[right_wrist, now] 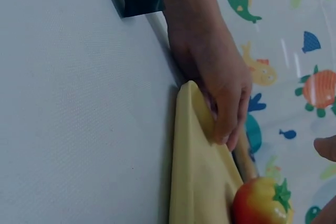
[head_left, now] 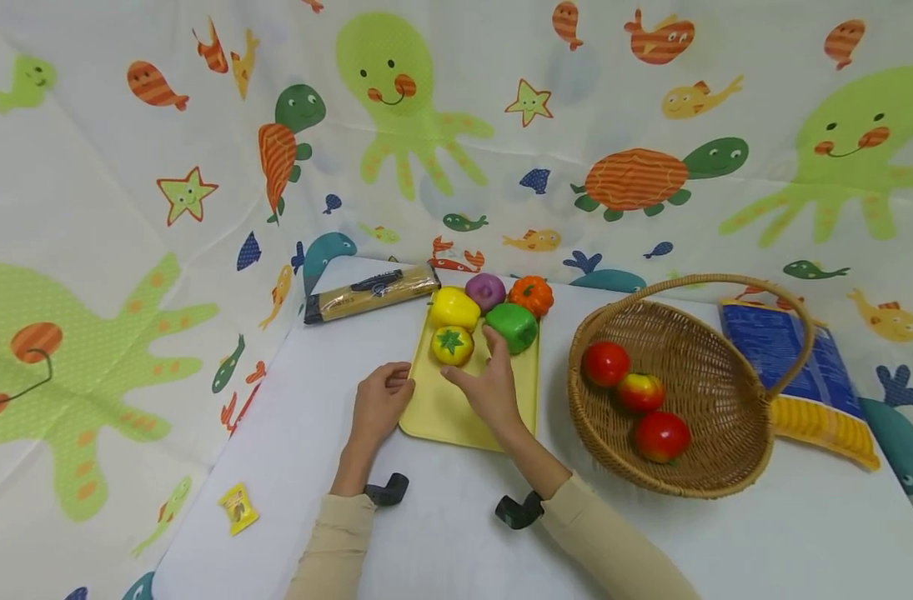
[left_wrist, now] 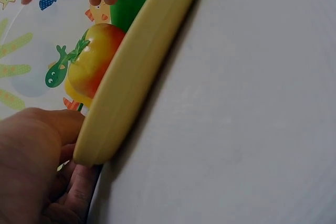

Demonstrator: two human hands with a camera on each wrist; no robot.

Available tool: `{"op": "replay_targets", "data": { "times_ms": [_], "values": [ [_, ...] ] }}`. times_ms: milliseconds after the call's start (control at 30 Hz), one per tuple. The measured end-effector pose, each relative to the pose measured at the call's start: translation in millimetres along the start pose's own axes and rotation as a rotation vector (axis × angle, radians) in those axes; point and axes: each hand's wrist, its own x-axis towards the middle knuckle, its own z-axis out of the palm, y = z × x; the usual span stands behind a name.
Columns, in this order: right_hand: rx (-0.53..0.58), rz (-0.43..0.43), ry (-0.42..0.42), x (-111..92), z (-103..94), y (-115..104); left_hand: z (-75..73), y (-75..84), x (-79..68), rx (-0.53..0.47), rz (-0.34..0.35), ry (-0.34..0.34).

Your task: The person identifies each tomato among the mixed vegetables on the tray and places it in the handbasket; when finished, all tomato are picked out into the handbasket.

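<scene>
My left hand (head_left: 382,397) grips the left rim of a pale yellow tray (head_left: 433,408); in the left wrist view the thumb lies at the rim and the other fingers are partly hidden below. Over the tray, my right hand (head_left: 489,387) is open, thumb and fingers spread, holding nothing. Just beyond its fingertips sits a yellow-red toy tomato (head_left: 452,345) with a green leafy top. Behind that tomato are a yellow bell pepper (head_left: 456,308), a purple onion (head_left: 486,292), an orange pumpkin (head_left: 531,297) and a green bell pepper (head_left: 512,327), grouped at the tray's far end.
Right of the tray stands a wicker basket (head_left: 726,417) with a tall handle, holding a red tomato (head_left: 662,437) and two other red fruits. Behind it lies a blue-and-yellow packet (head_left: 801,367). A pasta packet (head_left: 373,293) lies back left, a small yellow sachet (head_left: 238,508) front left.
</scene>
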Motion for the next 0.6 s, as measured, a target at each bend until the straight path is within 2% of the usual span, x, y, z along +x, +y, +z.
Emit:
{"op": "replay_targets", "data": {
  "times_ms": [233,400,600],
  "values": [
    [0.014,0.037,0.058,14,22.5,10,-1.1,0.3,1.3,-0.001,-0.004,0.005],
    [0.053,0.011,0.111,21,37.9,16,-1.5,-1.3,1.3,0.000,0.001,0.029],
    [0.056,-0.006,0.179,25,49.2,23,1.3,-2.3,2.9,0.010,-0.002,0.013]
  ]
}}
